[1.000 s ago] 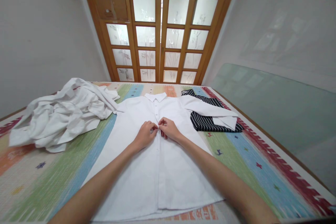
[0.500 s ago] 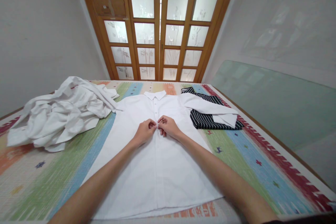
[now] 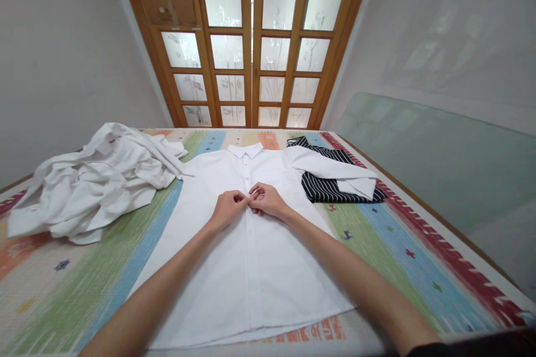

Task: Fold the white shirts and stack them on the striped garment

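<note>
A white long-sleeved shirt [image 3: 226, 284] lies front side up before me, its collar at the far end and its hem toward me. Halfway down the button placket, my left hand [image 3: 229, 207] pinches the shirt's front edge between thumb and fingers. Right beside it, my right hand [image 3: 267, 199] pinches the same spot, its fingertips meeting those of the left. Any button between the fingertips is hidden. Small buttons show on the placket above the hands.
A crumpled heap of white clothes [image 3: 100, 178] lies on the left. Under the shirt's right-hand sleeve is a folded black-and-white striped garment [image 3: 326, 188]. A colourful patterned cloth [image 3: 389, 256] covers the table. Wooden glazed doors [image 3: 251, 67] stand beyond; a pale green panel [image 3: 435, 162] leans at right.
The view has shifted slightly, so everything sits a little further left. Both hands stay at the same place on the placket, with only small finger movements.
</note>
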